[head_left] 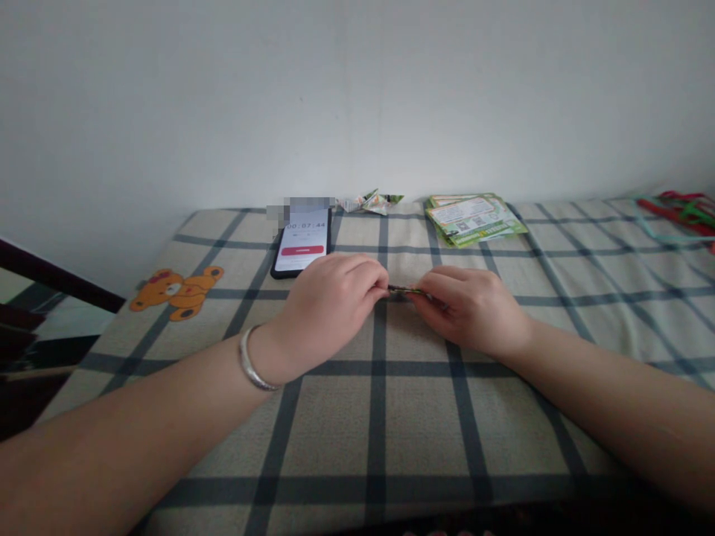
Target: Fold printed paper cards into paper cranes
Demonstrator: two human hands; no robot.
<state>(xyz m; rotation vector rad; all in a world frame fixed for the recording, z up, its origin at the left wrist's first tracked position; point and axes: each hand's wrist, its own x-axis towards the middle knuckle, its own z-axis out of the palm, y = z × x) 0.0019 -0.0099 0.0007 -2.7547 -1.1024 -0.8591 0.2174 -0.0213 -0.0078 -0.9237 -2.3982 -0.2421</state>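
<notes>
Between my two hands, over the middle of the checked tablecloth, a thin folded strip of printed paper (pixel 403 289) shows edge-on. My left hand (pixel 342 301), with a silver bangle at its wrist, pinches the strip's left end. At the other end, the fingers of my right hand (pixel 474 307) are closed on it. Most of the paper is hidden by the fingers. Just behind my left hand lies a phone (pixel 302 242) with a timer on its screen. Beyond the hands, near the wall, is a folded paper piece (pixel 373 202) in green, white and orange.
A stack of green and white printed leaflets (pixel 477 219) lies at the back, right of centre. An orange bear cutout (pixel 177 293) lies flat at the left. Red and green items (pixel 684 212) sit at the far right. The wall (pixel 357 97) borders the table's back edge.
</notes>
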